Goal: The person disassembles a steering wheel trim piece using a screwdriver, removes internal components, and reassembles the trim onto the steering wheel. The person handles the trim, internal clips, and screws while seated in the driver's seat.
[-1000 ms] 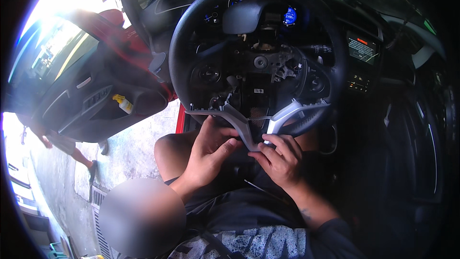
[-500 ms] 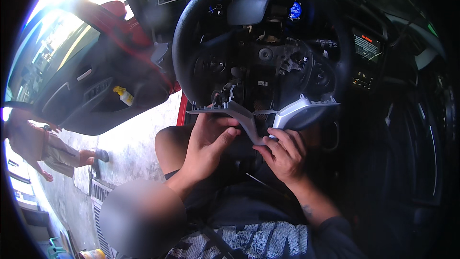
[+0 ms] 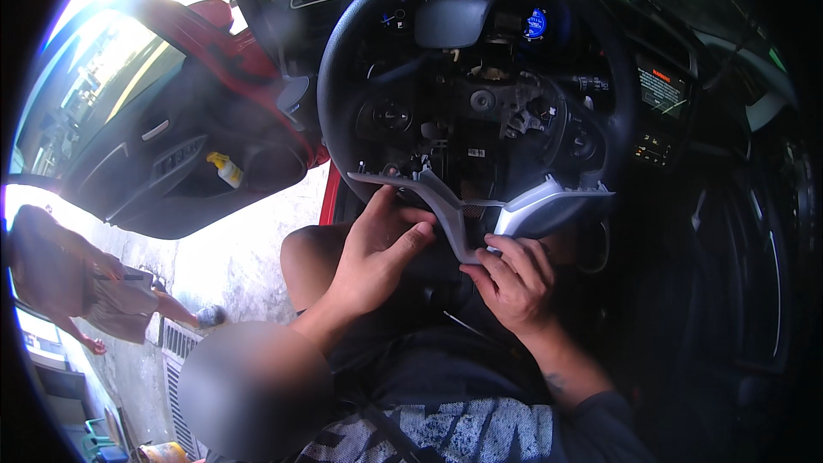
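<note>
A silver, V-shaped steering wheel trim point(image 3: 525, 204) with small clips along its upper edge is held in front of the lower part of the black steering wheel point(image 3: 337, 77). My left hand point(image 3: 377, 253) supports its left arm from below, fingertips partly hidden behind it and thumb raised. Fingers of my right hand point(image 3: 517, 279) pinch the trim near its lower point. The wheel's centre is uncovered, with a round bolt point(image 3: 482, 100) and bare brackets showing. Whether the trim touches the wheel I cannot tell.
The red car door point(image 3: 236, 56) stands open on the left, with a yellow-and-white spray bottle point(image 3: 225, 169) in its pocket. Another person point(image 3: 120, 300) is outside on the concrete floor. A lit screen point(image 3: 662, 90) is on the right of the dashboard.
The trim's left end has risen toward the wheel rim, tilting the piece slightly. Both hands keep their hold. The other person has shifted, and the view has moved a little.
</note>
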Demonstrator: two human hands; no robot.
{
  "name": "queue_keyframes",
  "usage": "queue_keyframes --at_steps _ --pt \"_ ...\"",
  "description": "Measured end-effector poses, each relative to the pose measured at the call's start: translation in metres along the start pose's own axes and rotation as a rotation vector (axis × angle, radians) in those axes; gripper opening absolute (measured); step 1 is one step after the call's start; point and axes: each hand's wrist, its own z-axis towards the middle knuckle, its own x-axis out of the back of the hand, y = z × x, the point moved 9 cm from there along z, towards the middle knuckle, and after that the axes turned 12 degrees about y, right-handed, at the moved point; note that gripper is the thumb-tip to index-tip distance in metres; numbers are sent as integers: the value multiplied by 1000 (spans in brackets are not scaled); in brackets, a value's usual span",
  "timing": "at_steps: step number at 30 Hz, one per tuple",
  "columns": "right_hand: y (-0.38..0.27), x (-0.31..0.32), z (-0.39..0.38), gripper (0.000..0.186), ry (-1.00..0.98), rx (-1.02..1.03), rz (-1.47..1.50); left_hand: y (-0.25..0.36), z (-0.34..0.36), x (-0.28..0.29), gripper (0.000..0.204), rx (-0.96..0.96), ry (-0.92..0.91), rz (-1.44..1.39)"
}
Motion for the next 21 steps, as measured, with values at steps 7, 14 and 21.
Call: queue_keyframes --at_steps 7,14,21 --pt "-5 7 -3 33 -15 -28 3 -14 -5 2 74 42 -20 -34" --pt "-6 4 16 32 17 -14 21 -3 5 0 86 60 16 -15" --pt "5 -8 12 28 11 -18 8 0 9 0 88 94 -16 -26"
